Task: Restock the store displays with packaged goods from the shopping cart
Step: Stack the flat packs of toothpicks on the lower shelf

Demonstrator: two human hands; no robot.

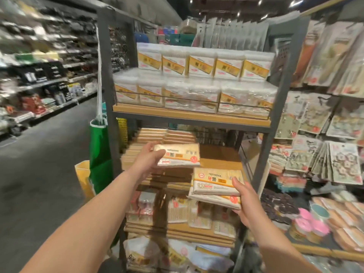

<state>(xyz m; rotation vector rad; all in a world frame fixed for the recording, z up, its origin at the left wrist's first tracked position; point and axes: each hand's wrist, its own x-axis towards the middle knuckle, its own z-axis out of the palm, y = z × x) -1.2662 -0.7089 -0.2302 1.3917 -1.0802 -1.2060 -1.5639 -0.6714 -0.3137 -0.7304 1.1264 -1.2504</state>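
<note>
My left hand (148, 157) grips one flat toothpick pack (180, 156) with a yellow-and-white label, held out over the middle shelf (218, 162) of a grey metal rack. My right hand (246, 201) holds a small stack of the same packs (215, 187) lower and to the right, in front of that shelf. Rows of matching flat packs (157, 134) lie on the left part of the middle shelf. The shopping cart is not in view.
The top shelf (189, 113) carries stacked clear boxes with yellow labels behind a wire rail. A lower shelf (177, 230) holds more packs. A green bag (99, 154) hangs on the rack's left post. Hanging goods crowd the right; an aisle runs along the left.
</note>
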